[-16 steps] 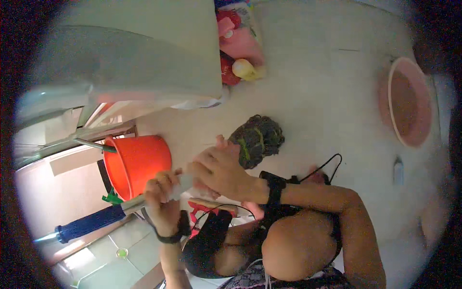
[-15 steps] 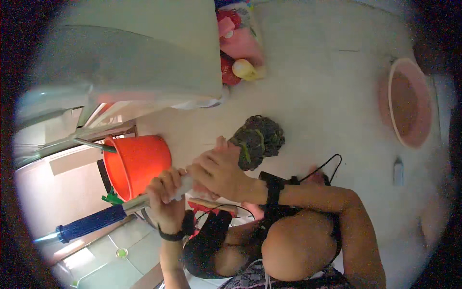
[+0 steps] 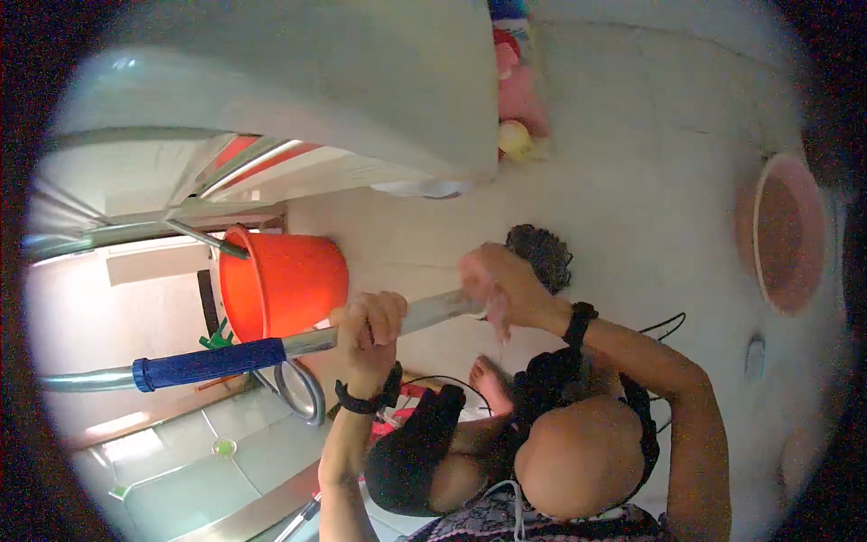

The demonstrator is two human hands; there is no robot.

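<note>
A metal mop pole (image 3: pixel 424 314) with a blue grip sleeve (image 3: pixel 208 363) runs from the left edge toward the middle. My left hand (image 3: pixel 368 327) is closed around the bare metal part, just right of the blue sleeve. My right hand (image 3: pixel 495 285) grips the pole's far end, next to the dark stringy mop head (image 3: pixel 542 253) on the pale floor. Both wrists wear black bands. My bent knee (image 3: pixel 578 456) and bare foot (image 3: pixel 488 384) show below the hands.
An orange bucket (image 3: pixel 284 280) stands behind the pole at the left. A pink basin (image 3: pixel 786 230) lies at the right, with a small white object (image 3: pixel 754 357) below it. Pink and yellow items (image 3: pixel 519 122) sit beside a large white appliance (image 3: pixel 316 81). A black cable (image 3: pixel 664 325) trails by my right arm.
My hands have moved apart along the pole. The right hand has slid toward the mop head, and more bare metal shows between the two hands.
</note>
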